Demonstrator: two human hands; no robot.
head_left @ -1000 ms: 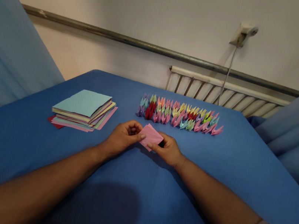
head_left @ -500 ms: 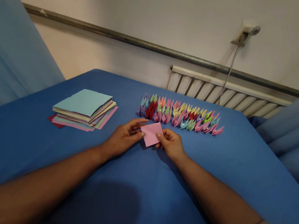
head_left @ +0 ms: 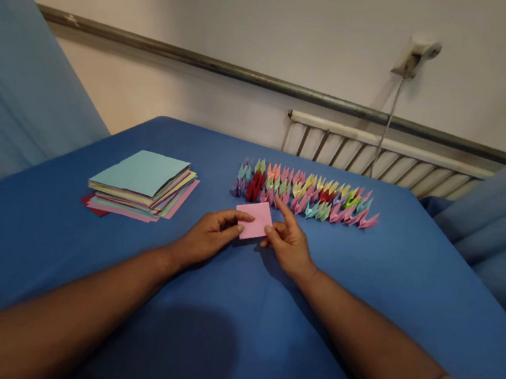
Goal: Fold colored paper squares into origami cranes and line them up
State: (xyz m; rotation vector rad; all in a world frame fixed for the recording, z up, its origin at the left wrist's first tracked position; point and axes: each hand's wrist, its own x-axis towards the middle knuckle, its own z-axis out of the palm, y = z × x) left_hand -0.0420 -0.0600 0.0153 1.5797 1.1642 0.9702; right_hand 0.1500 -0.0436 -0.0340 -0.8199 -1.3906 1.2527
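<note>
A small folded pink paper (head_left: 255, 220) lies on the blue-covered table (head_left: 234, 313) between my hands. My left hand (head_left: 208, 235) pinches its left edge with thumb and fingers curled round it. My right hand (head_left: 289, 240) presses on its right edge, the forefinger stretched forward and the other fingers bent. Just beyond the paper stand rows of several small folded paper pieces (head_left: 304, 194) in many colours.
A stack of coloured paper sheets (head_left: 142, 185), light blue on top, lies at the left of the table. Behind the table are a wall rail (head_left: 205, 65), a white bed rail (head_left: 382, 149) and a wall fitting with a cord (head_left: 413, 52). Blue curtains hang on both sides.
The pink paper has come down from a tilted hold to lie flatter on the table, a little farther away. My right forefinger has stretched out along its edge.
</note>
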